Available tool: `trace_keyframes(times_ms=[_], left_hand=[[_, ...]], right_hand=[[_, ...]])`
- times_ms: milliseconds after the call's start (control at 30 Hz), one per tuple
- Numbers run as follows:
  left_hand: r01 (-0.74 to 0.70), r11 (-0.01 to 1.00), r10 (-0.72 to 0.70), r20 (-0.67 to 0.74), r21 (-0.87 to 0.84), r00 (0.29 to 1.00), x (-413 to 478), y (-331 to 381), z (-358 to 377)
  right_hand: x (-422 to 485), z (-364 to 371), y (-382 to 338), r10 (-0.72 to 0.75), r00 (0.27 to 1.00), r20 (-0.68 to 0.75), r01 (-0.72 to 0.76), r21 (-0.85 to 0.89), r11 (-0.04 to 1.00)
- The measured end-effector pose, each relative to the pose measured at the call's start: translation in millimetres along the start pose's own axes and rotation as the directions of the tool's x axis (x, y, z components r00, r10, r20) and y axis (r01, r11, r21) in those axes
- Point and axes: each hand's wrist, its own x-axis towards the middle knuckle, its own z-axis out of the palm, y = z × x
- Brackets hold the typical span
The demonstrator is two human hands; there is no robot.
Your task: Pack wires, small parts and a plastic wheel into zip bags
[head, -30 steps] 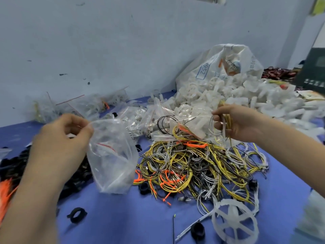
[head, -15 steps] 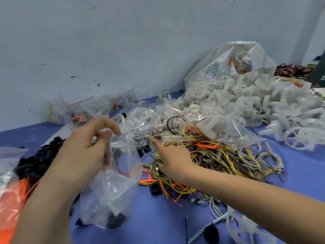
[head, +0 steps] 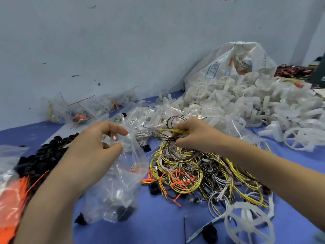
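Note:
My left hand [head: 95, 147] pinches the mouth of a clear zip bag [head: 121, 187], which hangs down to the blue table with a few small dark parts in its bottom. My right hand [head: 191, 134] grips a small bunch of yellow and dark wires [head: 174, 133], lifted just above the big tangled wire pile [head: 202, 175]. The bunch sits right of the bag's mouth, outside it. A white spoked plastic wheel [head: 249, 224] lies at the front right, beside the pile.
A heap of white plastic parts [head: 246, 104] and a printed sack [head: 233, 62] fill the back right. Black rings [head: 40, 159] and orange ties [head: 10, 198] lie at the left. Filled zip bags [head: 79, 111] line the grey wall. Loose black caps lie on the blue table [head: 158, 224].
My right hand has closed on a bunch of wires and raised it off the pile toward the bag. My left hand has kept hold of the bag's mouth.

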Motion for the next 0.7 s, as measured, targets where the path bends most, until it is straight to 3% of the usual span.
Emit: trace_keyframes(times_ms=[200,233,267,300,333,367,400,433,467,500,567,600,700], left_hand=[[0.013,0.987,-0.001,0.079,-0.159,0.997,-3.4,9.4,3.0],[0.01,0.983,0.006,0.087,-0.186,0.996,-3.8,10.4,3.1],[0.004,0.979,0.016,0.093,-0.206,0.996,-4.2,11.2,3.3],[-0.004,0.975,0.028,0.102,-0.22,0.994,-4.1,11.4,3.6],[-0.013,0.973,0.04,0.114,-0.23,0.993,-4.2,11.5,4.3],[-0.024,0.971,0.055,0.125,-0.237,0.991,-4.5,12.2,5.9],[-0.035,0.969,0.069,0.134,-0.243,0.989,-4.6,13.0,8.0],[-0.047,0.969,0.083,0.14,-0.244,0.987,-4.1,13.3,11.2],[-0.057,0.968,0.094,0.142,-0.245,0.985,-3.4,13.8,15.4],[-0.062,0.967,0.099,0.139,-0.249,0.985,-3.2,14.7,20.4],[-0.047,0.95,0.088,0.122,-0.307,0.989,-2.0,16.1,29.3],[-0.025,0.932,0.071,0.114,-0.36,0.991,-1.5,16.3,32.0],[0.014,0.911,0.038,0.117,-0.412,0.992,-1.0,15.7,34.1]], right_hand=[[-9.9,-30.8,9.6,-0.117,0.988,-0.101,0.098,-0.175,0.98],[-9.6,-33.2,10.8,-0.103,0.984,-0.148,0.089,-0.098,0.991],[-9.4,-36.0,10.5,-0.055,0.979,-0.194,0.074,0.092,0.993],[-9.5,-39.1,9.3,0.013,0.978,-0.209,0.07,0.389,0.919],[-9.5,-42.8,5.9,0.07,0.984,-0.165,0.07,0.715,0.696],[-11.1,-46.3,0.4,0.04,0.996,-0.08,0.059,0.924,0.377],[-13.5,-46.9,-8.7,-0.063,0.998,-0.025,0.031,0.996,0.089],[-15.9,-43.9,-18.8,-0.172,0.985,0.011,-0.025,0.997,-0.079],[-18.7,-36.8,-28.1,-0.287,0.957,0.041,-0.092,0.982,-0.167],[-20.9,-27.2,-36.9,-0.348,0.936,0.053,-0.114,0.981,-0.158],[-28.7,-6.6,-54.5,-0.291,0.95,0.111,-0.112,0.994,0.014],[-27.9,6.0,-57.9,-0.272,0.943,0.193,-0.185,0.981,0.058],[-21.7,34.0,-61.5,-0.076,0.89,0.45,-0.448,0.893,0.041]])
